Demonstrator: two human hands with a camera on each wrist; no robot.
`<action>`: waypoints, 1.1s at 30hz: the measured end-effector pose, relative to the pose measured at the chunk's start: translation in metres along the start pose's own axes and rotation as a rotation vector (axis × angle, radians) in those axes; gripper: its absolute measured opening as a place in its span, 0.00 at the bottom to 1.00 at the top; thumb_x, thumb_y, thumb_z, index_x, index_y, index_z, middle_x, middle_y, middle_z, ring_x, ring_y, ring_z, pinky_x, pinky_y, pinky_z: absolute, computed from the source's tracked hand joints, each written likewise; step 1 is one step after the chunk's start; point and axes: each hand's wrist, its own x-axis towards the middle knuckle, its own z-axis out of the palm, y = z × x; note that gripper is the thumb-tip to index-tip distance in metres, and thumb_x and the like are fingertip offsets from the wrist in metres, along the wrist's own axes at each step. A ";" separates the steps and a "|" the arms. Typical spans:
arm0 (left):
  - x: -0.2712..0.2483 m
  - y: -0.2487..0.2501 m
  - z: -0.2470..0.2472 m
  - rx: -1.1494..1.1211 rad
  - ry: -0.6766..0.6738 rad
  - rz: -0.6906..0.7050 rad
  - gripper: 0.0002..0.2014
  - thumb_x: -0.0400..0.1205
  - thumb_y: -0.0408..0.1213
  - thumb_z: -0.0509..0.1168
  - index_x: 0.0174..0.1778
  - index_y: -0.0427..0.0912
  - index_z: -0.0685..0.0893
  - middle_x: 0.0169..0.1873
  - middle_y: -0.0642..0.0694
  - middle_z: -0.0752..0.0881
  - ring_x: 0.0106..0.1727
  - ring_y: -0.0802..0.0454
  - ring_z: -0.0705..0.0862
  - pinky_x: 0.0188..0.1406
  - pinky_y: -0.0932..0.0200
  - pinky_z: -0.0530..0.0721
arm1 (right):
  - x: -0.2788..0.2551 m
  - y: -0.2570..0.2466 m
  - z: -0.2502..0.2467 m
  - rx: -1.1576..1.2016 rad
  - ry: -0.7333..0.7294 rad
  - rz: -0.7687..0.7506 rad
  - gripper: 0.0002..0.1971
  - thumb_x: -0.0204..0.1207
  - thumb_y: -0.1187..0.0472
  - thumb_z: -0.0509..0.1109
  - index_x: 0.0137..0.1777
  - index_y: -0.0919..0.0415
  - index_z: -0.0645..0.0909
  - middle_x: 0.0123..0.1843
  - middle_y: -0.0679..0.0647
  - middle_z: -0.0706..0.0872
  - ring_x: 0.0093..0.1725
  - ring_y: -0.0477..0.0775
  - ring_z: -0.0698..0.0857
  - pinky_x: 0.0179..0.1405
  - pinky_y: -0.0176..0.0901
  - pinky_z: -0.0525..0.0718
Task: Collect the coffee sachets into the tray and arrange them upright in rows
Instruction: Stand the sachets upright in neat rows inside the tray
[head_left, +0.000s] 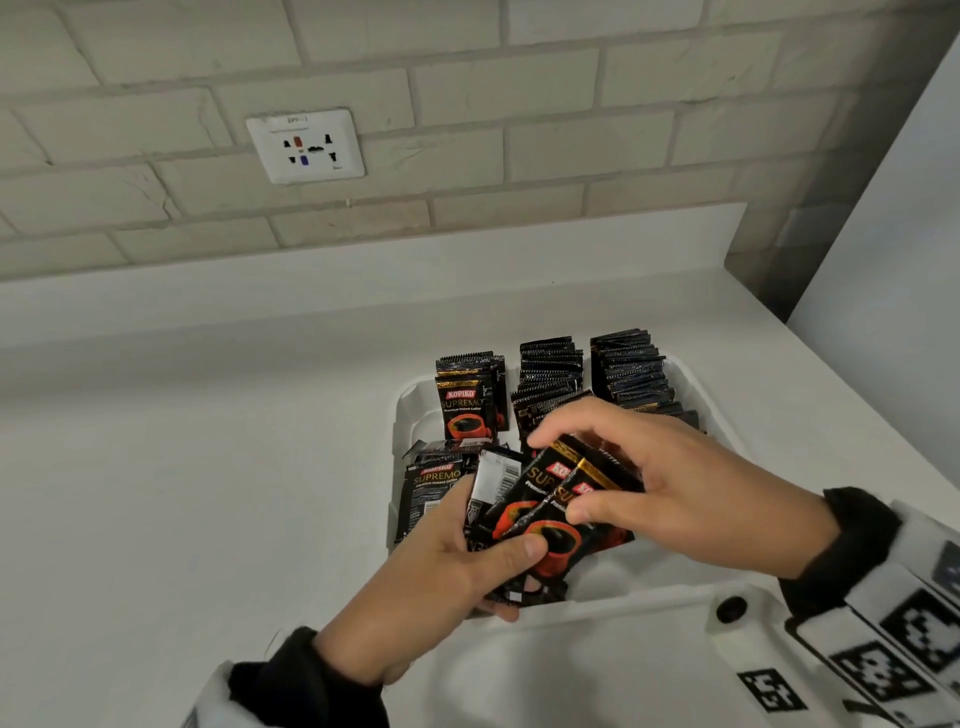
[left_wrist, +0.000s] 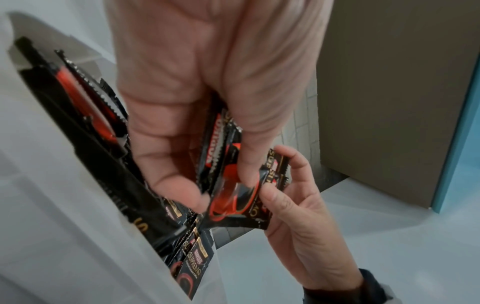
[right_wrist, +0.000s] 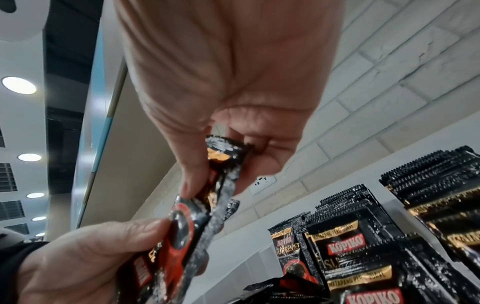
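The left hand (head_left: 457, 566) gripped a small fan of coffee sachets (head_left: 550, 519) from below, thumb pressed across their fronts and fingers curled behind, while the right hand (head_left: 660, 488) pinched the top edges of the front ones between thumb and fingertips. The bundle hung just above the near end of the white tray (head_left: 410, 410). Each sachet was a glossy black packet with a serrated top edge, a gold band, a red KOPIKO label, the word SUPREMO and a red cup of dark coffee; one in the fan showed its pale printed back. Both hands and the held bundle hid much of the tray's near half. Inside the tray, three rows of sachets stood upright: a short row on the left (head_left: 470, 397) facing the camera, a fuller middle row (head_left: 548, 374) and a fuller right row (head_left: 631, 371), the last two reaching the far rim. In the near left part of the tray a loose heap of sachets (head_left: 431, 483) lay flat and tilted, touching the left hand's fingers. The tray sat on a white counter (head_left: 208, 441) against a pale brick wall (head_left: 519, 104) carrying a white wall socket (head_left: 305, 145). Dark cuffs and white sleeves (head_left: 924, 613) with black square markers covered the wrists.
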 end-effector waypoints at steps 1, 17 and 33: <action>0.000 0.000 -0.001 0.011 0.013 0.006 0.20 0.75 0.34 0.69 0.62 0.52 0.76 0.47 0.44 0.90 0.41 0.50 0.88 0.34 0.60 0.85 | 0.000 0.000 0.000 0.010 -0.003 0.023 0.18 0.69 0.54 0.68 0.52 0.28 0.71 0.54 0.32 0.80 0.50 0.43 0.84 0.49 0.36 0.81; -0.001 0.037 -0.068 0.773 0.169 0.116 0.06 0.80 0.44 0.65 0.39 0.50 0.83 0.26 0.63 0.82 0.29 0.64 0.77 0.30 0.71 0.72 | 0.108 -0.018 -0.047 -0.486 0.051 0.150 0.13 0.74 0.56 0.70 0.57 0.45 0.74 0.48 0.42 0.77 0.49 0.48 0.77 0.47 0.42 0.74; 0.092 0.045 -0.054 1.218 -0.326 -0.332 0.31 0.82 0.42 0.64 0.80 0.44 0.62 0.75 0.47 0.72 0.73 0.48 0.72 0.72 0.55 0.70 | 0.178 0.004 0.027 -1.177 -0.412 -0.022 0.12 0.75 0.61 0.68 0.57 0.59 0.75 0.46 0.55 0.80 0.40 0.56 0.79 0.33 0.44 0.72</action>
